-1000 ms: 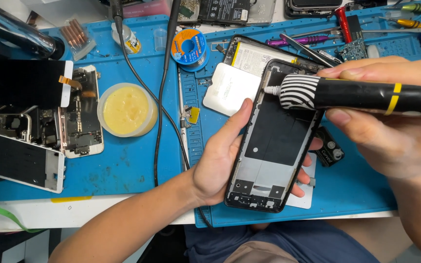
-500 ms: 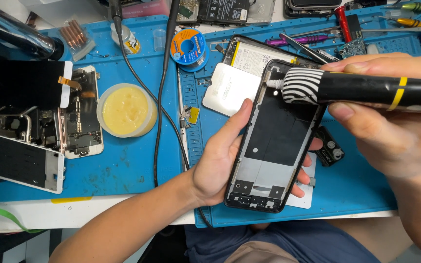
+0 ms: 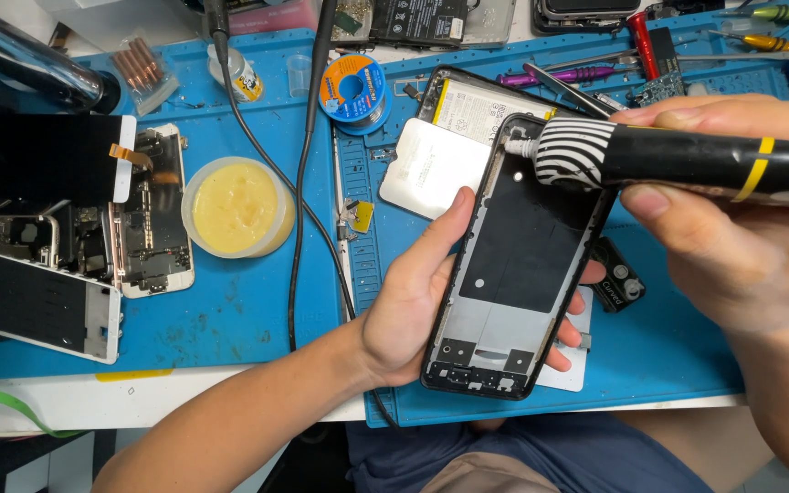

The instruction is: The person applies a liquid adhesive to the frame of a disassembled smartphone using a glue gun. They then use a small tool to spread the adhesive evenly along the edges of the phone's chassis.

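The left hand point(image 3: 413, 306) cradles a slim black phone frame point(image 3: 513, 265) above the blue rubber mat point(image 3: 257, 310) on the worktop, fingers wrapped round its edges. The right hand point(image 3: 732, 246) clasps a glossy black tube point(image 3: 687, 160), its striped nozzle touching the frame's top corner. A round tub of yellow paste point(image 3: 236, 206) sits nearby.

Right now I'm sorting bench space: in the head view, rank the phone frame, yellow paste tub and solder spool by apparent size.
1. Phone frame, though held nearer the camera.
2. Yellow paste tub.
3. Solder spool.
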